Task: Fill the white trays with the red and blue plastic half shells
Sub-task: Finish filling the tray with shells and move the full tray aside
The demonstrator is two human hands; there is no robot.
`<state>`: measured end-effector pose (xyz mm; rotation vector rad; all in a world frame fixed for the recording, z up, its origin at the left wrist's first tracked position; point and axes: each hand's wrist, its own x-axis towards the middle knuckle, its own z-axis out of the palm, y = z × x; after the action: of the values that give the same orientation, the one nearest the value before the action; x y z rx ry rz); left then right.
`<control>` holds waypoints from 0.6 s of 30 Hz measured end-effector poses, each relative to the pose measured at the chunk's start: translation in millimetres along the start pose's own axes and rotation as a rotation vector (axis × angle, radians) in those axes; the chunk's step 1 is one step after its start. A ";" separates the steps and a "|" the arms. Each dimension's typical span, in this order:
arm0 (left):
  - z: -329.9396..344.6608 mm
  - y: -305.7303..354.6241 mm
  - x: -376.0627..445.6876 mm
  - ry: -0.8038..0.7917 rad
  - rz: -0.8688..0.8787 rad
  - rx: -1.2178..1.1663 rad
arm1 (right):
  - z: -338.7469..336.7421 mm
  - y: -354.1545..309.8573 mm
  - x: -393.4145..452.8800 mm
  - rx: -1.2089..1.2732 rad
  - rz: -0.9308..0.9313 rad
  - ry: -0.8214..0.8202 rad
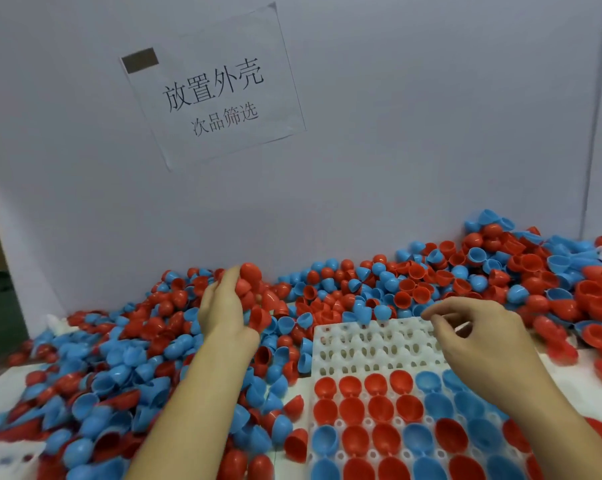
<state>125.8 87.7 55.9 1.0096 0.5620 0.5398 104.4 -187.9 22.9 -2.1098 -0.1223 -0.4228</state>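
Shells are already in your left hand (223,303): its fingers curl round a clutch of red half shells (249,278) lifted above the loose pile (126,351) of red and blue ones on the counter (1,386). Your right hand (479,332) hovers over the far, empty rows of the white tray (372,344), fingers loosely bent; whether the fingertips pinch anything I cannot tell. The near rows already sit full, cups facing up. To do this step well, feed one shell at a time from left to right, turn each open side up like its neighbours, and seat it squarely in a pocket before letting go. Work row by row toward the wall so no pocket gets skipped. Watch the loose shells touching the tray's far edge; they could roll into empty pockets upside down.
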 end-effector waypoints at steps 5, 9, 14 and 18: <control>-26.9 -25.4 -64.3 -0.174 -0.127 -0.203 | 5.6 -4.4 -3.9 -0.002 -0.036 -0.050; -27.7 -39.7 -86.6 -0.255 -0.162 -0.255 | 8.8 -3.8 -4.5 -0.037 -0.049 -0.096; -20.8 -44.1 -79.5 -0.271 -0.217 -0.284 | 13.4 -2.8 -3.0 -0.094 -0.020 -0.075; -20.4 -45.9 -79.4 -0.277 -0.191 -0.265 | 14.9 -13.6 1.9 -0.091 0.059 0.009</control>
<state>61.2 29.0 21.2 0.7524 0.3246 0.2884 106.5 -168.2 27.1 -2.1948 -0.0363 -0.4092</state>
